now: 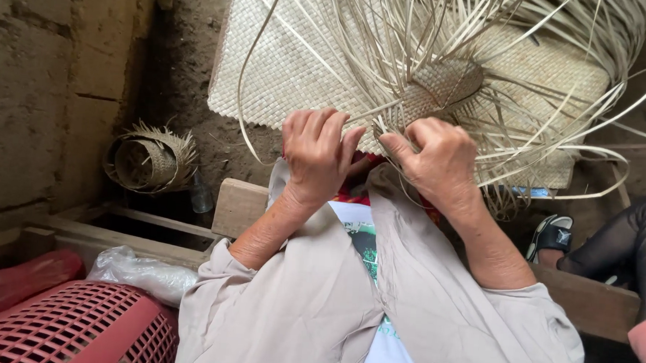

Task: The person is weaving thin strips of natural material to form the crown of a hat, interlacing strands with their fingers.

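My left hand (317,153) and my right hand (434,161) are close together over my lap, both with fingers curled around thin pale straw strips (385,111). The strips belong to a partly woven straw piece (442,88) just beyond my fingers, with many loose strands fanning up and to the right. Under it, on the ground, lies a flat woven straw mat (285,62). My grey sleeves cover both forearms up to the wrists.
A small unfinished woven basket (147,163) lies on the dirt floor at left by a mud wall. A red plastic basket (72,327) and a clear plastic bag (141,271) sit at bottom left. Another person's leg and sandalled foot (552,234) are at right.
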